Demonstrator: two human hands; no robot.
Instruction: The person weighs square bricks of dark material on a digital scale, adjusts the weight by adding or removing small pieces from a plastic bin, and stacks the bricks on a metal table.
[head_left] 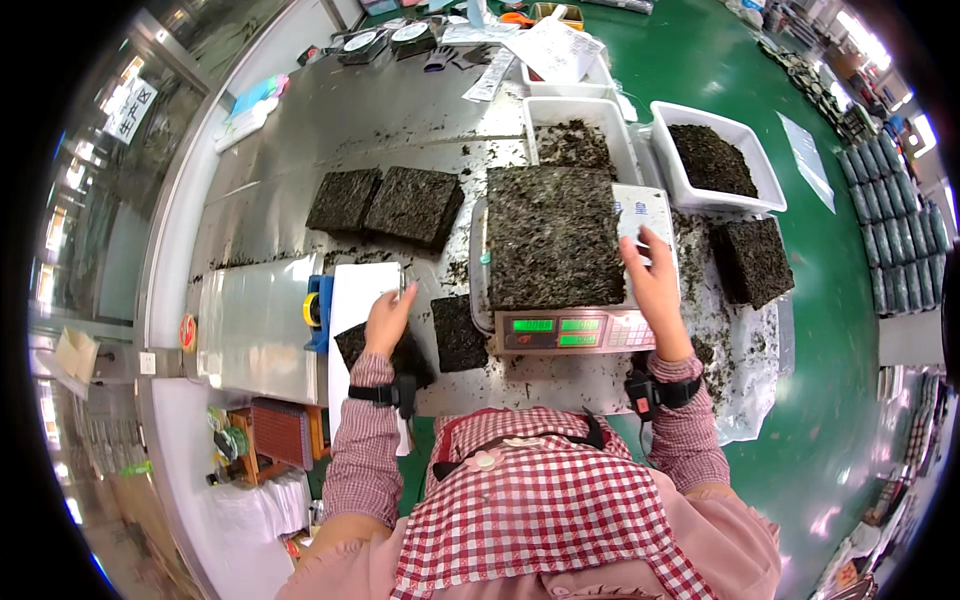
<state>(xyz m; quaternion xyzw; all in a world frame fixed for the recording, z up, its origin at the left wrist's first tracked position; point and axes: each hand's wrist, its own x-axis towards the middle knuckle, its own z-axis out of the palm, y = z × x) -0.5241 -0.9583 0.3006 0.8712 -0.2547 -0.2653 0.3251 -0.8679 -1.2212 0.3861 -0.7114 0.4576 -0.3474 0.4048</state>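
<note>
A thick square stack of dark seaweed sheets [553, 238] rests on a digital scale [622, 330] with lit green displays. My right hand [655, 288] is beside the stack's right edge, over the scale, its thumb and fingers apart with nothing between them. To the left, my left hand [388, 320] hovers over white paper [362, 285] and a dark seaweed piece [410, 358], partly covering both. Its fingers are loosely bent and I see nothing in them. Another small seaweed stack [459, 333] lies between that hand and the scale.
Two seaweed stacks [412, 205] sit farther back on the metal table [300, 130]. One more stack [752, 262] is at the right. White bins [765, 190] hold seaweed pieces behind the scale. A tape dispenser [317, 312] stands left of the paper. Crumbs are scattered about.
</note>
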